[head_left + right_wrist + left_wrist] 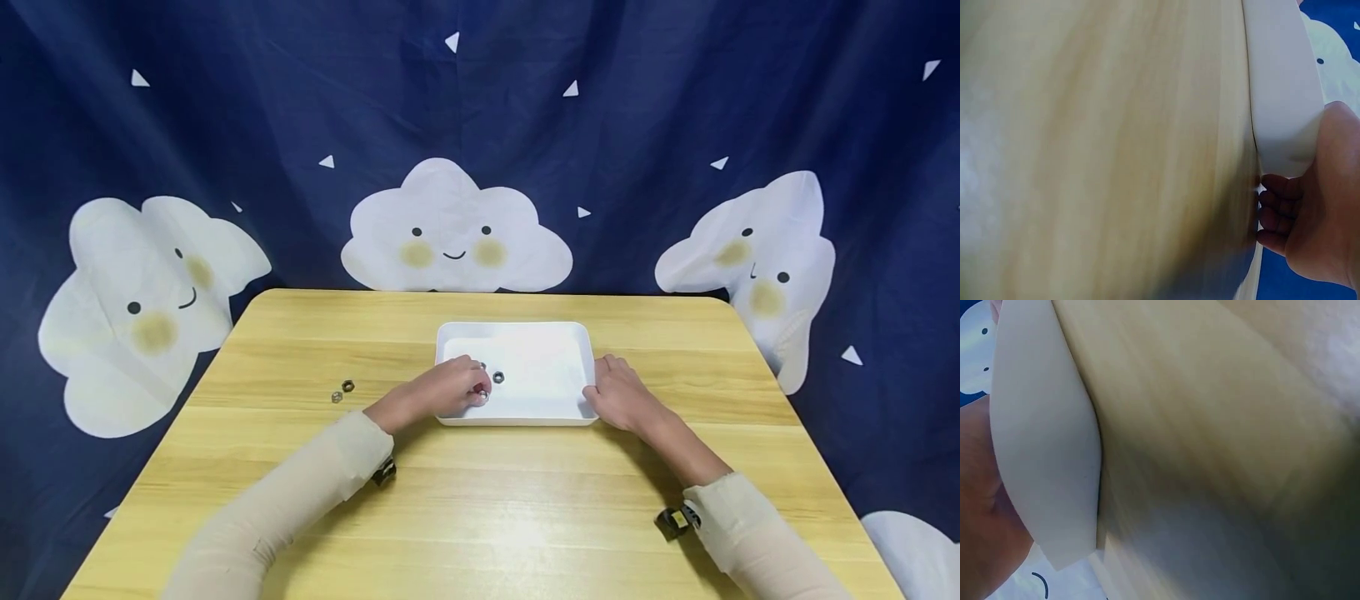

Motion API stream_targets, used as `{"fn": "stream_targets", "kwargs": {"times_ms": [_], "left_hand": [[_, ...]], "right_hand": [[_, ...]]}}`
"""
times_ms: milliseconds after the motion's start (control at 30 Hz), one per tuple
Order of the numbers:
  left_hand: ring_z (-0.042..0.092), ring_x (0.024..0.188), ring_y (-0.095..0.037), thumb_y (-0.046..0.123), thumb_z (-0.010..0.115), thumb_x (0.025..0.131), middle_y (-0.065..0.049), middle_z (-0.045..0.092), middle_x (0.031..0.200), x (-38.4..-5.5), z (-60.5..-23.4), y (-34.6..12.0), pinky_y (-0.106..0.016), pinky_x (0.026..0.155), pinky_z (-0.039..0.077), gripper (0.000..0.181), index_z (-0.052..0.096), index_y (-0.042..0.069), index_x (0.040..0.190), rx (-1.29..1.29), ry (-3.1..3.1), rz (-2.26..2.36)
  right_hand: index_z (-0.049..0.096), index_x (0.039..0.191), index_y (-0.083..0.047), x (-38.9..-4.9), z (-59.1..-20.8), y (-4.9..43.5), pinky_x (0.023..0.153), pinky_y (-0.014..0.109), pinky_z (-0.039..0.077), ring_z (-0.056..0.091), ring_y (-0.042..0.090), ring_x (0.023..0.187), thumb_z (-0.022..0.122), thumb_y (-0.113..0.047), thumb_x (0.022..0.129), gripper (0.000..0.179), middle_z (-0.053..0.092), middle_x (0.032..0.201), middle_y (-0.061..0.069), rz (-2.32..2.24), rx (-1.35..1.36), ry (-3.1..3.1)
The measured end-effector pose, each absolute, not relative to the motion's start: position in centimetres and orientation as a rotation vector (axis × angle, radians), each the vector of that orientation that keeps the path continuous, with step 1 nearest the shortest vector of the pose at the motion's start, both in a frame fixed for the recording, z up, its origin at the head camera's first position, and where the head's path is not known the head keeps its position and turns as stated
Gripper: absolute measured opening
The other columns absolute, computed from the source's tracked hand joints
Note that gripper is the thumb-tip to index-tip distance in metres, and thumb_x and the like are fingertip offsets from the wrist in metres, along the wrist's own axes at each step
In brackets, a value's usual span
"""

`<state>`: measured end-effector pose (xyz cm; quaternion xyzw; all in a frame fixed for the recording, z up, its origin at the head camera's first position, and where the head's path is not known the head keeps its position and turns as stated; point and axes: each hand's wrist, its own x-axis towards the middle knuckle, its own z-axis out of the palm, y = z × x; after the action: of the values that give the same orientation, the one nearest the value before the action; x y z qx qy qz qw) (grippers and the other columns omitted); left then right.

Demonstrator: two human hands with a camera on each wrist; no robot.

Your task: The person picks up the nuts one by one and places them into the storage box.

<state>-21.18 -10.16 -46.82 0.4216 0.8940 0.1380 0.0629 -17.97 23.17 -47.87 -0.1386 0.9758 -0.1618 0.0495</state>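
Observation:
A shallow white tray [532, 415] sits on the wooden table. My left hand [453, 385] reaches over its left wall, fingers curled, with a silvery hex nut [483, 396] at the thumb and fingertips. Just beyond the fingers, a dark hex nut [498, 377] lies on the tray floor, and another nut [482, 366] is partly hidden behind the hand. My right hand [618, 395] grips the tray's right wall, its thumb over the rim and the fingers outside. In the right wrist view those fingers [1279, 206] curl by the tray corner.
Left of the tray, a dark nut [348, 386] and a silvery nut [337, 397] lie close together on the table [480, 500]. A navy curtain [300, 100] with cloud prints hangs behind the table's far edge.

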Motion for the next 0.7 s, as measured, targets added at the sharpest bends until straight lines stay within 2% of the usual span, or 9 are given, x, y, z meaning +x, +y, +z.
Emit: {"fn": "stream_targets", "kwargs": {"times_ms": [200,700], "left_hand": [[0.061,0.099,-0.016,0.018,0.07,0.099,0.0,0.074,0.102,-21.02,-47.05,-10.31,-0.032,0.092,0.053,0.011,0.078,0.012,0.106,1.256,2.741,0.39],[0.064,0.092,-0.016,0.025,0.074,0.096,0.002,0.078,0.099,-20.96,-46.96,-10.55,-0.032,0.088,0.052,0.015,0.08,0.015,0.104,1.302,2.804,0.449]], "right_hand": [[0.051,0.131,0.017,-18.06,-47.76,23.13,0.098,0.054,0.042,0.049,0.04,0.112,0.046,-0.024,0.099,0.052,0.056,0.119,0.024,-0.487,-0.424,2.966],[0.047,0.137,0.018,-18.03,-47.72,23.1,0.101,0.056,0.041,0.048,0.04,0.116,0.045,-0.025,0.099,0.057,0.054,0.126,0.026,-0.5,-0.395,2.936]]}}
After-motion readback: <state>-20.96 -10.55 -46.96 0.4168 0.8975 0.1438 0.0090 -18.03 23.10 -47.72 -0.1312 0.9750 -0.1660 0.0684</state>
